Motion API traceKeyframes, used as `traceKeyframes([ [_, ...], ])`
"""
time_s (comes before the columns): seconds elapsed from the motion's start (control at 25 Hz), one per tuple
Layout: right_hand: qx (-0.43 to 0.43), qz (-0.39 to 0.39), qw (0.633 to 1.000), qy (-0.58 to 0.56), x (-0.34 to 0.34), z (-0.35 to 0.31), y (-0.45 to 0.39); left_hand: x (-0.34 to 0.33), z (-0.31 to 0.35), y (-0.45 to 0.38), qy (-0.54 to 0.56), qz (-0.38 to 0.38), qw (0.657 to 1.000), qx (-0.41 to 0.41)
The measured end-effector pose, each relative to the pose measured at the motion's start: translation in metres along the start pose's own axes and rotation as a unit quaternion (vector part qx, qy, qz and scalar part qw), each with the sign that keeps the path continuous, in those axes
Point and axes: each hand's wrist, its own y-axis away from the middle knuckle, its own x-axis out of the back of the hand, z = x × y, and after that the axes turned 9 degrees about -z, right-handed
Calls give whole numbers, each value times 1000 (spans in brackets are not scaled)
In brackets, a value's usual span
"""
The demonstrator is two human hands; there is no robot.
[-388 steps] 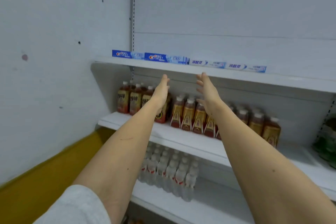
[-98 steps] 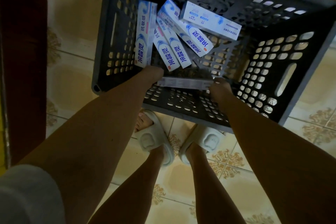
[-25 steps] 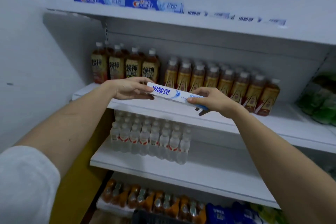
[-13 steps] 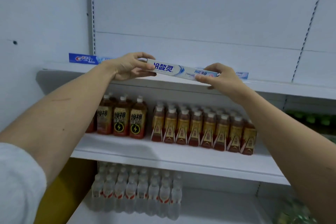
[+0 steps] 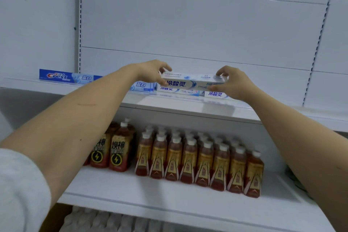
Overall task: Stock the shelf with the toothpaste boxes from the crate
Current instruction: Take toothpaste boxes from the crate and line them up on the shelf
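Blue toothpaste box, top shelf far left: "Crest", then "盐白". Second blue box: "盐白". White box held in both hands: "冷酸灵". Two dark bottles, lower shelf: "焕神", lightning-bolt sign. Other bottle labels unreadable.

toothpaste boxes on shelf, bottles below
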Motion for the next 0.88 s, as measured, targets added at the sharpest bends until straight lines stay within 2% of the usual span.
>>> traceKeyframes([
  [0.24,-18,-98,993,67,-14,45,-68,-18,-3,-80,-128,-46,987,89],
  [0.56,-35,-213,971,98,-48,43,-135,-31,-27,-148,-344,-85,910,215],
  [0.72,-45,-249,967,29,-57,48,-143,-33,-35,-161,-310,-57,924,217],
  [0.88,-65,-242,967,-47,-54,49,-142,-29,-36,-156,-258,-35,941,217],
])
